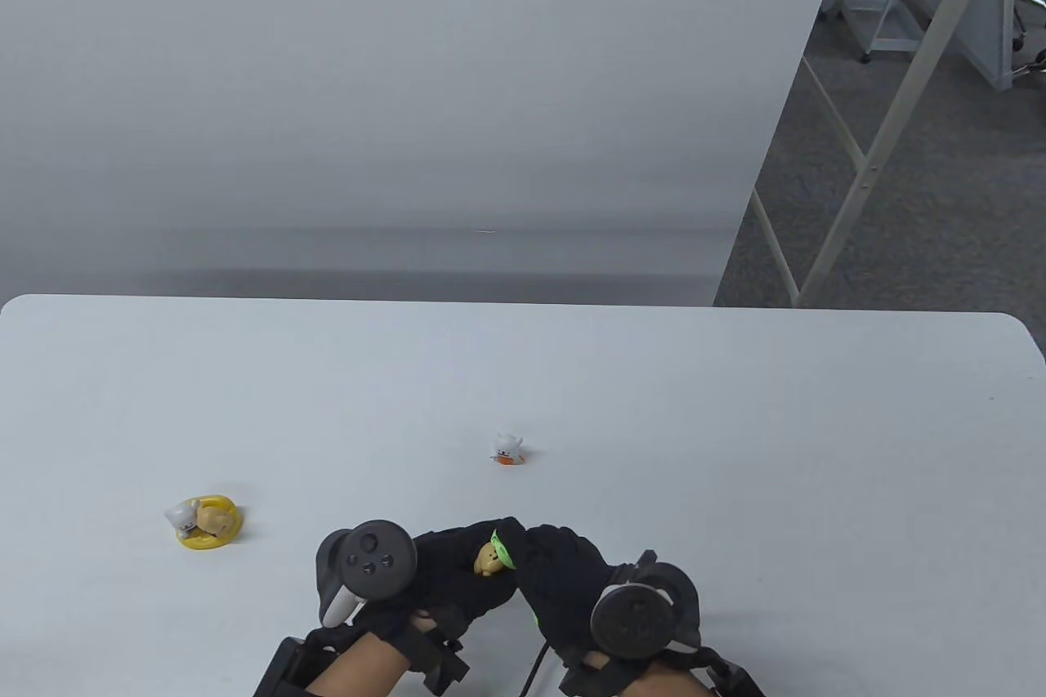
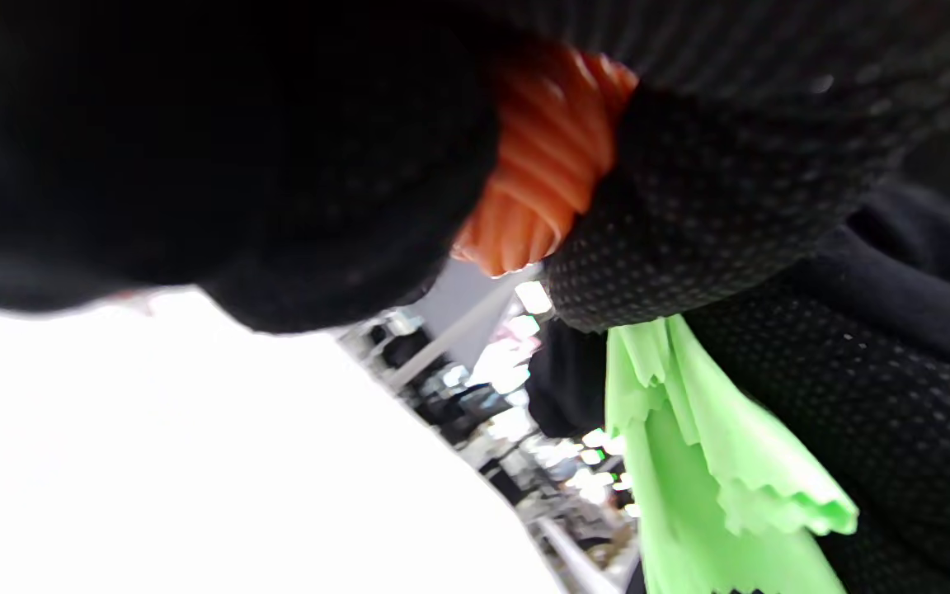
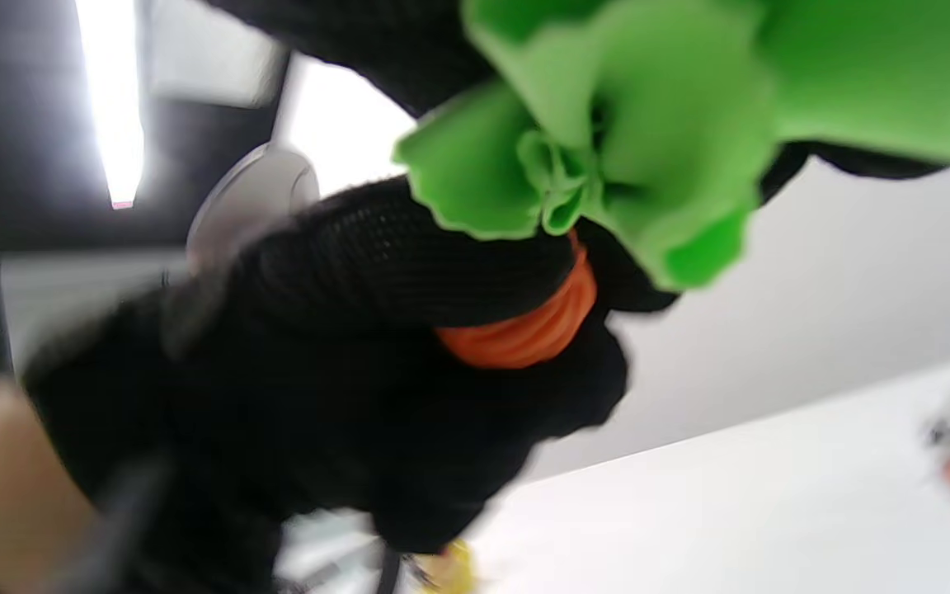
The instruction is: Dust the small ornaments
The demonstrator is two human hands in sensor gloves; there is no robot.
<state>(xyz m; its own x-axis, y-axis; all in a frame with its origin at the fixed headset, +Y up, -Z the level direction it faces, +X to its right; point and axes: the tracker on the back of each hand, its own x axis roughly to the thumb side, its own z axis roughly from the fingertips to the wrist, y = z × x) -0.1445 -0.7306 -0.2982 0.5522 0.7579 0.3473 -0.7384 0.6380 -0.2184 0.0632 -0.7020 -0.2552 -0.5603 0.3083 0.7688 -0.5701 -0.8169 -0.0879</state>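
Note:
My left hand point(image 1: 441, 574) grips a small tan figurine point(image 1: 488, 560) with a ribbed orange base point(image 2: 545, 165), also seen in the right wrist view point(image 3: 529, 330). My right hand point(image 1: 564, 574) holds a green cloth point(image 1: 503, 548) against the figurine; the cloth hangs down in the left wrist view point(image 2: 706, 470) and bunches up in the right wrist view point(image 3: 607, 140). A white figurine on an orange base point(image 1: 507, 449) stands at the table's middle. A yellow ring ornament with a white and a tan figure point(image 1: 204, 520) sits at the left.
The white table point(image 1: 735, 444) ends at a far edge, with a grey wall behind. A white metal frame point(image 1: 858, 158) stands on the floor at the far right.

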